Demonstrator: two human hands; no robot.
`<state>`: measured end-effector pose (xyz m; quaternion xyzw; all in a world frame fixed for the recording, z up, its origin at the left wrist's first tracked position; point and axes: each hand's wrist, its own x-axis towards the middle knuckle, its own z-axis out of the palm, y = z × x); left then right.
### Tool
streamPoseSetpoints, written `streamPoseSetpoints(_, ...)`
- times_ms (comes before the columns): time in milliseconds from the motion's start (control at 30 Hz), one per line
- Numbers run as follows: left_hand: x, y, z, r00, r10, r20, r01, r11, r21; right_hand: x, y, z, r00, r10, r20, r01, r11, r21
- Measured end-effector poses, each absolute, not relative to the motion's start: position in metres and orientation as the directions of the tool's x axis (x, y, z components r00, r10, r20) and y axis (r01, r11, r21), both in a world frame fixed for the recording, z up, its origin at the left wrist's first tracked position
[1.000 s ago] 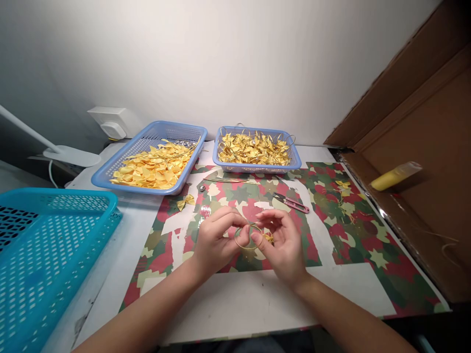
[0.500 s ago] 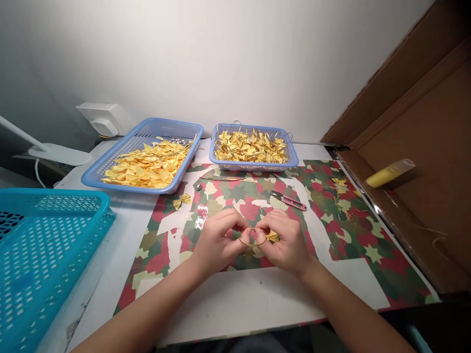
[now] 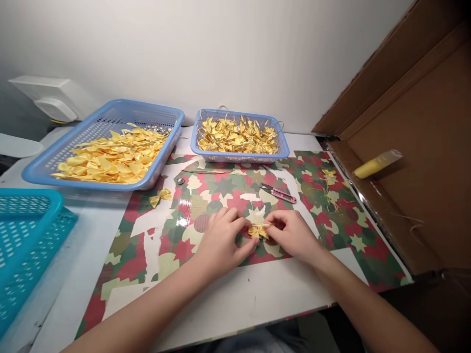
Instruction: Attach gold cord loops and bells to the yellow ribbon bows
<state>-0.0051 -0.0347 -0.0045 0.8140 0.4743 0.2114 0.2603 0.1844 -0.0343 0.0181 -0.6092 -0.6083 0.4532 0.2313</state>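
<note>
A small yellow ribbon bow point(image 3: 258, 232) is between my hands, just above or on the patterned sheet. Along its upper edge runs a gold cord point(image 3: 259, 224), stretched sideways. My left hand point(image 3: 224, 240) has its index fingertip at the cord's left end and its thumb against the bow's lower left side, so the bow sits between them. The thumb and index finger of my right hand point(image 3: 294, 238) pinch the cord's right end beside the bow. Whether the bow and cord are joined I cannot tell.
Behind stand a blue basket of yellow ribbon pieces point(image 3: 110, 159) and a blue basket of corded bows point(image 3: 239, 135). Pink thread snips point(image 3: 278, 193), a loose bow point(image 3: 161, 198) and a small silvery bell-like ball point(image 3: 180, 181) lie on the sheet. A teal basket point(image 3: 29, 240) is left; cardboard point(image 3: 405, 117) walls the right.
The cord, earlier bent in a loop between both hands, now lies straight across the bow. My hands have moved apart, and the bow has come into view between them. The camera view has shifted.
</note>
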Motion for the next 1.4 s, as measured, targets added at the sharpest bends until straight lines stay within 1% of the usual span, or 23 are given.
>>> streamPoseSetpoints(67,-0.001,-0.034,-0.006,0.450,0.886,0.108,0.665,-0.413,0.622,0.187,-0.034,0.019,-0.156,0.942,-0.297,0.537,-0.172,-0.826)
streamPoseSetpoints(167,0.001,-0.032,-0.008,0.432,0.896,0.102,0.666,-0.393,0.634,0.187,-0.034,0.022,-0.190,0.943,-0.272,0.579,-0.116,-0.807)
streamPoseSetpoints(267,0.001,-0.032,-0.010,0.421,0.901,0.106,0.661,-0.384,0.645,0.185,-0.034,0.024,-0.236,0.959,-0.156,0.632,0.029,-0.774)
streamPoseSetpoints(333,0.002,-0.033,-0.011,0.411,0.906,0.103,0.660,-0.374,0.652,0.185,-0.033,0.025,-0.249,0.964,-0.098,0.654,0.092,-0.751)
streamPoseSetpoints(400,0.002,-0.034,-0.012,0.403,0.910,0.100,0.658,-0.364,0.659,0.184,-0.034,0.026,-0.250,0.961,-0.118,0.664,0.081,-0.743)
streamPoseSetpoints(533,0.003,-0.035,-0.012,0.420,0.902,0.103,0.637,-0.373,0.674,0.183,-0.034,0.030,-0.259,0.941,-0.220,0.675,0.013,-0.738)
streamPoseSetpoints(700,0.004,-0.037,-0.014,0.438,0.892,0.108,0.624,-0.388,0.678,0.181,-0.033,0.032,-0.257,0.938,-0.232,0.689,0.009,-0.725)
streamPoseSetpoints(767,0.004,-0.037,-0.013,0.392,0.908,0.149,0.598,-0.375,0.708,0.181,-0.032,0.031,-0.263,0.943,-0.201,0.640,0.014,-0.769)
streamPoseSetpoints(833,0.002,-0.038,-0.009,0.311,0.934,0.179,0.515,-0.323,0.794,0.182,-0.031,0.029,-0.263,0.950,-0.171,0.557,0.005,-0.830)
streamPoseSetpoints(867,0.001,-0.039,-0.006,0.276,0.946,0.168,0.448,-0.281,0.849,0.182,-0.030,0.029,-0.258,0.953,-0.157,0.513,-0.003,-0.859)
streamPoseSetpoints(933,-0.001,-0.040,0.000,0.261,0.961,0.096,0.314,-0.178,0.933,0.181,-0.030,0.028,-0.235,0.964,-0.124,0.433,-0.010,-0.901)
streamPoseSetpoints(967,-0.002,-0.040,0.002,0.277,0.959,0.054,0.274,-0.133,0.952,0.180,-0.030,0.027,-0.226,0.969,-0.104,0.405,-0.004,-0.915)
streamPoseSetpoints(1033,-0.003,-0.040,0.004,0.320,0.947,0.013,0.266,-0.103,0.958,0.178,-0.031,0.026,-0.227,0.972,-0.058,0.376,0.032,-0.926)
streamPoseSetpoints(1133,-0.004,-0.040,0.002,0.363,0.931,0.044,0.322,-0.170,0.931,0.175,-0.034,0.024,-0.252,0.967,0.036,0.413,0.142,-0.900)
streamPoseSetpoints(1267,-0.004,-0.039,-0.002,0.378,0.922,0.085,0.344,-0.225,0.912,0.173,-0.037,0.021,-0.276,0.936,0.218,0.512,0.335,-0.791)
streamPoseSetpoints(1400,-0.003,-0.039,-0.003,0.373,0.922,0.105,0.363,-0.249,0.898,0.172,-0.039,0.020,-0.284,0.904,0.319,0.555,0.427,-0.714)
